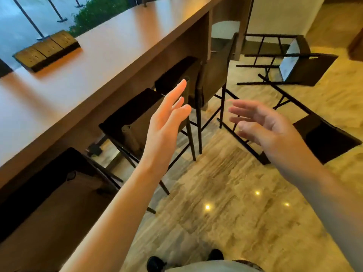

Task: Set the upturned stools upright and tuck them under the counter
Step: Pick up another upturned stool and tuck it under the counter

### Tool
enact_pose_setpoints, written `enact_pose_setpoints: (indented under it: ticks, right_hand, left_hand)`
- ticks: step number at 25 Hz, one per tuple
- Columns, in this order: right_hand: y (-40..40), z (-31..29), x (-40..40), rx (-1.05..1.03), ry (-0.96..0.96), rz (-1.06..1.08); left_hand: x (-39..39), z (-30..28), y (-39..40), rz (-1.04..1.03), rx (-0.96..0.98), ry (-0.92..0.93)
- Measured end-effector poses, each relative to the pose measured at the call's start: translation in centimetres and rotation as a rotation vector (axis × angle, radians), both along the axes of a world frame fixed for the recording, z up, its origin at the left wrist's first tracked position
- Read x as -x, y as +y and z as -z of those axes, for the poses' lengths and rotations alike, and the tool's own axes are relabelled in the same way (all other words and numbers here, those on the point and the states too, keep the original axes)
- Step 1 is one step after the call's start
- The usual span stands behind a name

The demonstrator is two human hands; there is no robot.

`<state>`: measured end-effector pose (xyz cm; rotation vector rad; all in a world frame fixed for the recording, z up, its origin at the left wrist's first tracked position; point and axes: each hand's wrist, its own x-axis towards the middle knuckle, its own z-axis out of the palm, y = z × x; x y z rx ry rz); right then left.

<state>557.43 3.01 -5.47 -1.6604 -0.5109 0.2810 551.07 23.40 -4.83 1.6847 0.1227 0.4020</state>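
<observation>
Both the left hand (167, 114) and right hand (263, 122) are held wide, empty; nearest toppled stool (326, 134), floor-bound right of the bench (82, 71), is judged rigid, moderately heavy, best gripped by leg and seat edge.

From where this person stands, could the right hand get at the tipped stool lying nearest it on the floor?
Probably yes. The right hand is open and holds nothing, and the tipped stool lies just beyond it on bare floor, with nothing between them. Its leg passes right under the fingers.
</observation>
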Motion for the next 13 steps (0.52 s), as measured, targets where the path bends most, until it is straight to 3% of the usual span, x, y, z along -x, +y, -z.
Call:
enact_pose_setpoints:
  ticks: [13]
  right_hand:
    - [-14.7,-0.6,-5.6,0.006,0.043,0.223]
  left_hand:
    - [-13.4,1.0,-14.7,0.312,-0.003,0.044]
